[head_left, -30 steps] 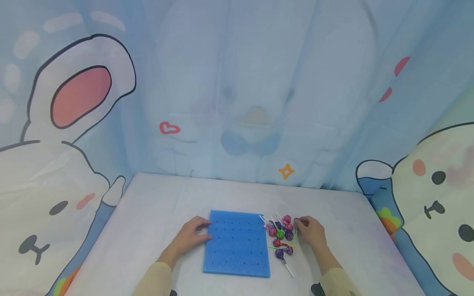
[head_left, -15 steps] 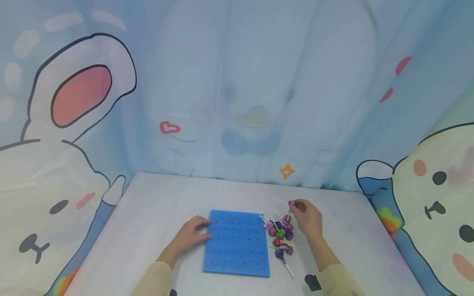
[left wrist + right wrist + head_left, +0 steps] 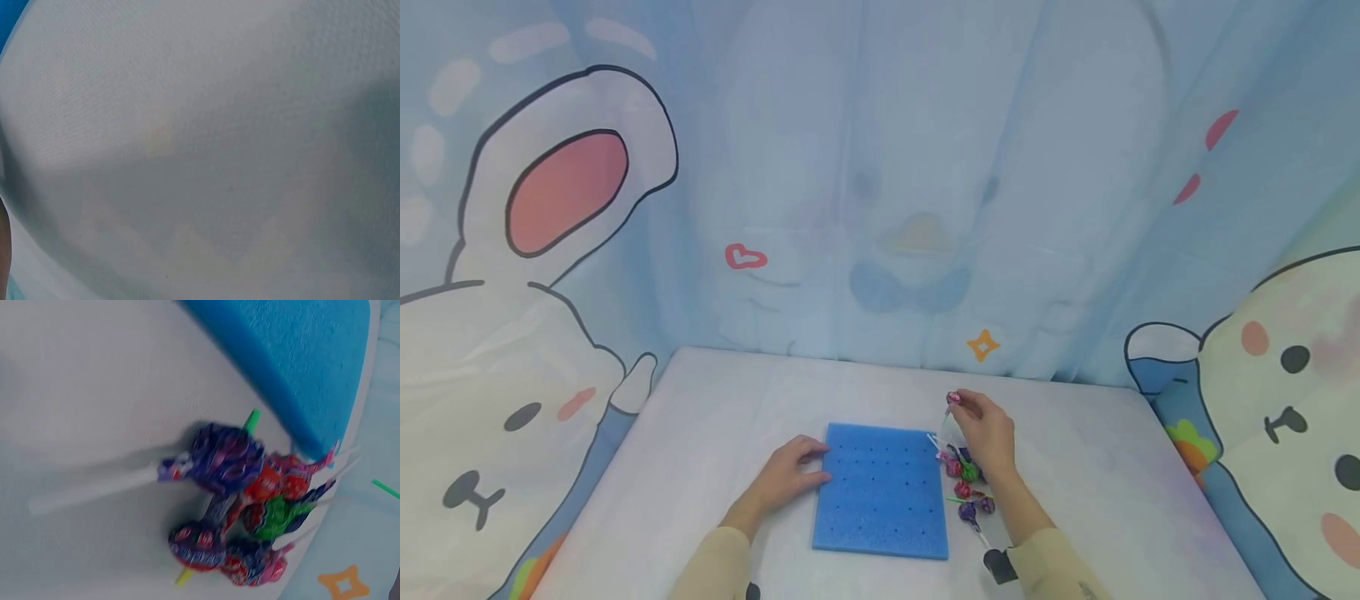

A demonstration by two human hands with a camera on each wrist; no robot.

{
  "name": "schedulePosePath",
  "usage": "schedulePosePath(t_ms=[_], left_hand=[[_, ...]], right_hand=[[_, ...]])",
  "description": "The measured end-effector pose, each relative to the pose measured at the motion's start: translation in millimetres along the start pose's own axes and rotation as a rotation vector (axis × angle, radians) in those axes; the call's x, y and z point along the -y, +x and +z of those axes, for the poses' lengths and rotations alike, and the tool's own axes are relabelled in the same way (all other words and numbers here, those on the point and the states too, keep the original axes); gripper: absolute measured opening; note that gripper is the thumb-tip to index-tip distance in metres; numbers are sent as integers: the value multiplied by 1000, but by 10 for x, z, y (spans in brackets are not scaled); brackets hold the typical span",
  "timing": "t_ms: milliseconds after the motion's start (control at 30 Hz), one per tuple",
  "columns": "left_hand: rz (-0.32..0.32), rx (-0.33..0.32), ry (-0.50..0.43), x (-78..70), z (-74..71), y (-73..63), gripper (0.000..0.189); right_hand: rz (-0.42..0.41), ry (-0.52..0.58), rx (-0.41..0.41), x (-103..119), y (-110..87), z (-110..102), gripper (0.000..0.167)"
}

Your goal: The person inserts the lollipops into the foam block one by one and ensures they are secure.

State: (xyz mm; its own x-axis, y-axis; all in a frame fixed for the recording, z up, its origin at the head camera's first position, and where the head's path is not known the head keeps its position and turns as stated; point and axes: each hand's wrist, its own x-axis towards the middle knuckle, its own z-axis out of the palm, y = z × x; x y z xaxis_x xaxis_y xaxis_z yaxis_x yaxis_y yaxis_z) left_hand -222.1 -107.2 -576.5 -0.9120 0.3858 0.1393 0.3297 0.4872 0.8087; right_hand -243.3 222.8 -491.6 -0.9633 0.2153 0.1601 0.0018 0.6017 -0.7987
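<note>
My left hand [image 3: 790, 468] rests at the left edge of a blue foam board [image 3: 880, 517] with rows of small holes, thumb and fingertips touching its side. My right hand [image 3: 988, 429] pinches a lollipop [image 3: 953, 397] with a pink-and-dark wrapper, held head up beyond the board's far right corner. Its green stick [image 3: 386, 489] points down and shows at the right edge of the right wrist view. Below this hand lies a pile of wrapped lollipops, among them a green one [image 3: 272, 517] and a purple one [image 3: 226, 459] with a white stick.
The pile sits along the board's right edge on a white-covered table [image 3: 737, 392]. A light blue curtain [image 3: 910, 167] with cartoon animals hangs behind and at both sides. The left wrist view shows mostly tablecloth, with a corner of the board at top left.
My right hand has lifted the lollipop from the right side of the pile and carried it left and away from me, turning its head upward. The left hand has stayed at the board.
</note>
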Motion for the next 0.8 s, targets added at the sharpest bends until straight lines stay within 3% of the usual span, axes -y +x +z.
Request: schedulePosePath(t_ms=[567, 800], left_hand=[[19, 7, -24, -35, -37, 8, 44], [19, 5, -29, -10, -22, 7, 43]], right_hand=[[-12, 182, 85, 298, -144, 496, 30], [-69, 226, 149, 384, -223, 666, 28]])
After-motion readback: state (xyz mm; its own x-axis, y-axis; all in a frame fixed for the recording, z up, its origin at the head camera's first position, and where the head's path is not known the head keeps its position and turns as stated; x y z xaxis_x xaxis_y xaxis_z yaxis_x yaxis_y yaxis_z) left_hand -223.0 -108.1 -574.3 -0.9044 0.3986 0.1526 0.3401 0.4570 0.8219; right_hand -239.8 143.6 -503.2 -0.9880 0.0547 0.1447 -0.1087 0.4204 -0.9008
